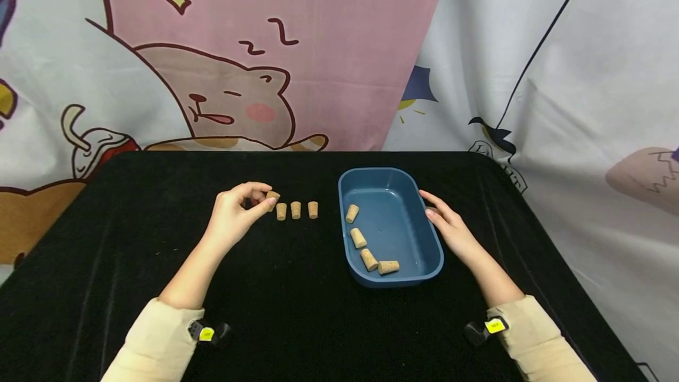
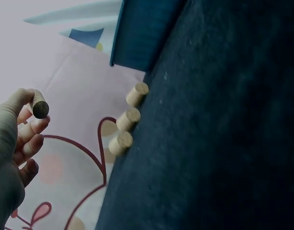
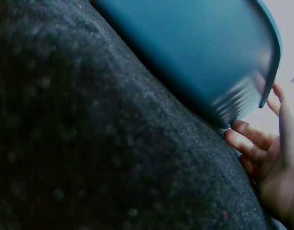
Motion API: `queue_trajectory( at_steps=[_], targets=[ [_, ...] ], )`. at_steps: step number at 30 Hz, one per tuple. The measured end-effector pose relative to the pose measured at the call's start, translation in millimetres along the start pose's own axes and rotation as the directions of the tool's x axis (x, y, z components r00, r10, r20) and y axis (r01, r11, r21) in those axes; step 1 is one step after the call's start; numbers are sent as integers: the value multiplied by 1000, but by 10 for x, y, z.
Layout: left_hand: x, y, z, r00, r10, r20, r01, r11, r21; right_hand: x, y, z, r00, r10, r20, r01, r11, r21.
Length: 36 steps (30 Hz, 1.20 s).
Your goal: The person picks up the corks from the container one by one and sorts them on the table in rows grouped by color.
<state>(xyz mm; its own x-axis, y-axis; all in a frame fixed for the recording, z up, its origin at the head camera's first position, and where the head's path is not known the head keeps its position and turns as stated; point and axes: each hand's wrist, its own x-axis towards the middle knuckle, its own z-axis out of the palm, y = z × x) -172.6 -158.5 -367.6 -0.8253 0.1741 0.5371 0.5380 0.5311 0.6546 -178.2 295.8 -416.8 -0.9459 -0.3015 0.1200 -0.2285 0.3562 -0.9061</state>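
My left hand point(image 1: 233, 210) pinches a tapered cork point(image 2: 40, 108) between thumb and fingers. In the left wrist view this cork is raised off the black cloth. Just right of it, three more corks point(image 1: 296, 210) stand upright in a short row. A blue plastic tub point(image 1: 392, 177) sits right of the row, with several corks point(image 1: 358, 238) lying along its left side and near corner. At the tub's right side is my right hand point(image 1: 450, 226), fingers loosely extended, fingertips against the rim and outer wall in the right wrist view.
Black cloth point(image 1: 265, 323) covers the table, whose far edge meets a printed curtain point(image 1: 339, 63) with a sleeping cartoon animal. Both sleeves carry small black devices point(image 1: 204, 332) with yellow labels at the wrists.
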Motion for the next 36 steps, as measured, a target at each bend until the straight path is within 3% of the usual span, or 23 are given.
queue_trajectory(
  at_steps=[13, 19, 27, 36],
  targets=[
    [-60, -346, 30, 997, -74, 5, 74, 997, -9, 3, 4, 4, 1000, -7, -9, 7, 1000, -9],
    [-82, -440, 57, 992, -121, 18, 121, 992, -21, 8, 7, 0, 1000, -3, -13, 3, 1000, 4],
    [-103, -508, 88, 972, -226, 66, 226, 974, 8, 8, 17, -14, 1000, -9, -13, 9, 1000, 4],
    [-121, -578, 141, 946, -318, 67, 315, 948, 53, 6, 23, -14, 1000, -6, -2, 6, 1000, 12]
  ],
)
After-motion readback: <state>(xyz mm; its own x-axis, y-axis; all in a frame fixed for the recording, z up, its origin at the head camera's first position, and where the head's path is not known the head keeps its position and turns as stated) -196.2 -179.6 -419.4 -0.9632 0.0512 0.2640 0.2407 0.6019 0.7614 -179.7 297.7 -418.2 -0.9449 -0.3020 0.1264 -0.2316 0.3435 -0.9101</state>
